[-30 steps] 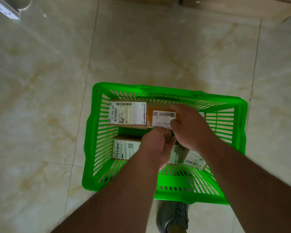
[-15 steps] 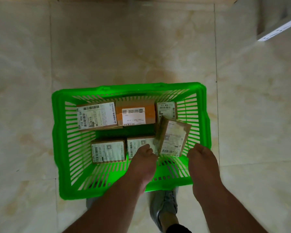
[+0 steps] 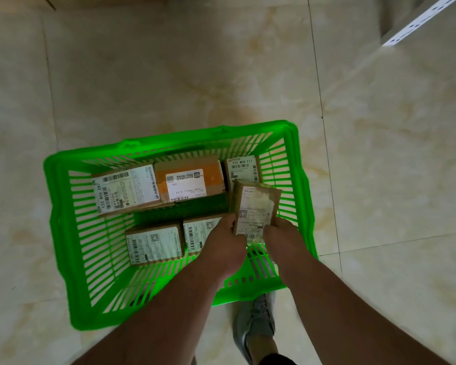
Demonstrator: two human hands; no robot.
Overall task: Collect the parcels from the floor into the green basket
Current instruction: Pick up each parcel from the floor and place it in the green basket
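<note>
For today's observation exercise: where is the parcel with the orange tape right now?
In the head view, the orange-taped parcel lies in the green basket, middle of the far row, between two white-labelled parcels.
</note>
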